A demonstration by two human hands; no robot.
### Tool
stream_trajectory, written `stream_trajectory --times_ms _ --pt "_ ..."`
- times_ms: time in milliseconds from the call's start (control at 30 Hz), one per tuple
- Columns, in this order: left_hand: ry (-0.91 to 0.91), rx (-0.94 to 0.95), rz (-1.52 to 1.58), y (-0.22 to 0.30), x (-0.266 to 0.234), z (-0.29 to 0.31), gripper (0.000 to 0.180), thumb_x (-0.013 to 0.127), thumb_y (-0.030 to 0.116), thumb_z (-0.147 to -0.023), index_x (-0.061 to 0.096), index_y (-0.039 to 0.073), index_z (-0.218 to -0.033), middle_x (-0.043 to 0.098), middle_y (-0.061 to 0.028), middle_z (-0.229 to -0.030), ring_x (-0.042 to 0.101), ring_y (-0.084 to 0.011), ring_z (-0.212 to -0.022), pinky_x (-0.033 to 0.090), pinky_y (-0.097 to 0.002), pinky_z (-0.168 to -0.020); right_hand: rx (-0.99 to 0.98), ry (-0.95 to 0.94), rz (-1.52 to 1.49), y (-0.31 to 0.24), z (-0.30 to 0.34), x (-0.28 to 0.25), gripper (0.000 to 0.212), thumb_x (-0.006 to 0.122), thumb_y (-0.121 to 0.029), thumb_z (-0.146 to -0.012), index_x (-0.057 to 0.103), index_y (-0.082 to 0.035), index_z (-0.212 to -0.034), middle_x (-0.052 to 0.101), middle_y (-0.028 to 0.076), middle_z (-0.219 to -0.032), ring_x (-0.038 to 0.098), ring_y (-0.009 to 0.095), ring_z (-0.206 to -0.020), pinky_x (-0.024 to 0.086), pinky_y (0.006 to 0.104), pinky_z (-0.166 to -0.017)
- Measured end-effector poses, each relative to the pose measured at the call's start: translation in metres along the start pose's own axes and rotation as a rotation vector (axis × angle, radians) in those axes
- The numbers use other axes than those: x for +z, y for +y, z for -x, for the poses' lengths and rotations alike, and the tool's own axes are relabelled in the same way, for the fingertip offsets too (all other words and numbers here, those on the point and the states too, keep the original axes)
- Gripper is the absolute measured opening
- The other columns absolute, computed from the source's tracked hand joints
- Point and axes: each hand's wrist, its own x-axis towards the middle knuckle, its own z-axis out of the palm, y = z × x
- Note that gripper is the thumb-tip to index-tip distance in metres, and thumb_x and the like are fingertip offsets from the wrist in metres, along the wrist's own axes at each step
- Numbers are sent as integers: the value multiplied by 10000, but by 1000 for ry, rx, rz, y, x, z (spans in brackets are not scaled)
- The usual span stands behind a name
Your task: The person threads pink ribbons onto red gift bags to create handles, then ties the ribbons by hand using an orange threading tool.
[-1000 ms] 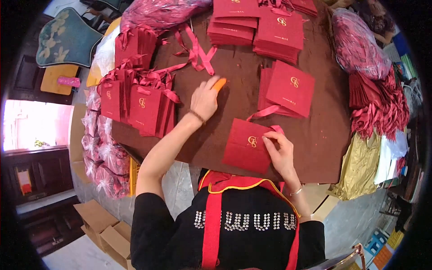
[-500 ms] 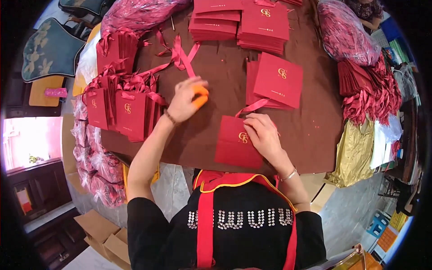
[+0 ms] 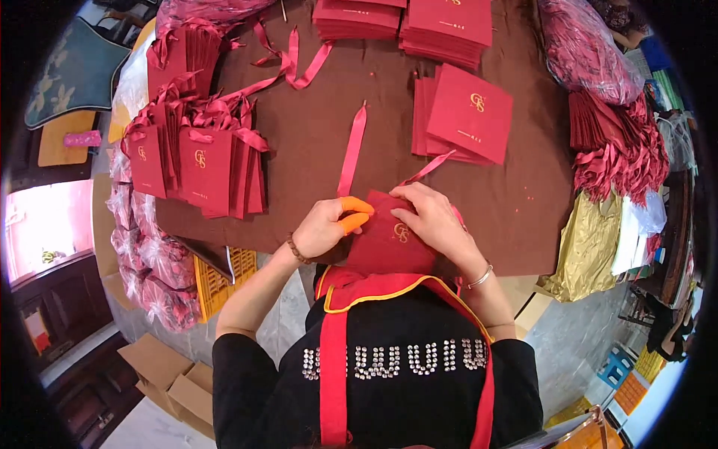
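Observation:
A small red paper gift bag (image 3: 385, 247) with a gold emblem is at the near edge of the table, in front of my body. My left hand (image 3: 329, 224), with orange covers on thumb and forefinger, pinches at the bag's upper left edge. A pink-red ribbon (image 3: 354, 150) rises from those fingers and lies up the table. My right hand (image 3: 434, 221) is closed on the bag's upper right side, thumb on its front. Beyond it a second ribbon end (image 3: 428, 166) sticks out from the top edge. The ribbon's lower end is hidden in my left fingers.
To the right lies a small stack of red bags (image 3: 471, 112), with taller stacks (image 3: 445, 37) behind. Bags with ribbon handles (image 3: 206, 168) stand at the left, near loose ribbons (image 3: 292, 63). More ribboned bags (image 3: 598, 135) lie at the right edge. The tablecloth (image 3: 299, 150) is brown.
My left hand has come from the loose ribbons down to the bag, bringing one ribbon with it. My right hand stays at the bag, whose top now tilts.

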Motion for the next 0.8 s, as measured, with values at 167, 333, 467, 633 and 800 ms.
stream_trajectory --times_ms 167,333,467,633,800 --pt "202 231 -426 -4 17 -1 182 565 107 -870 616 2 -1009 642 -126 -861 624 -228 -789 483 -313 -707 198 -102 -153 -17 -3 -16 282 640 -87 -787 586 -1 -1050 641 160 -946 620 301 -860 486 339 -757" --pt "255 308 -544 2 29 0 162 555 122 -862 603 14 -972 617 -178 -901 601 -366 -807 476 -413 -676 311 -174 -305 -14 1 -22 309 631 -73 -789 575 14 -1080 656 141 -964 637 231 -905 484 306 -771" --pt "236 288 -573 15 29 3 149 539 101 -878 595 6 -979 630 -148 -868 628 -297 -809 485 -349 -692 333 -188 -353 -14 3 -26 327 630 -66 -790 571 28 -1097 634 146 -1064 624 211 -970 482 304 -808" --pt "157 104 -317 17 23 -2 192 515 98 -906 601 -4 -1044 623 -103 -820 608 -150 -760 478 -276 -655 331 -180 -405 -8 8 -21 327 629 -67 -795 574 35 -1101 607 137 -1141 612 206 -1010 478 295 -829" --pt "153 177 -185 16 27 -2 225 570 80 -872 610 2 -1080 637 -105 -885 609 -156 -767 482 -284 -681 357 -192 -410 -9 5 -25 327 617 -109 -801 581 23 -1099 615 179 -1117 598 303 -1057 480 356 -872"
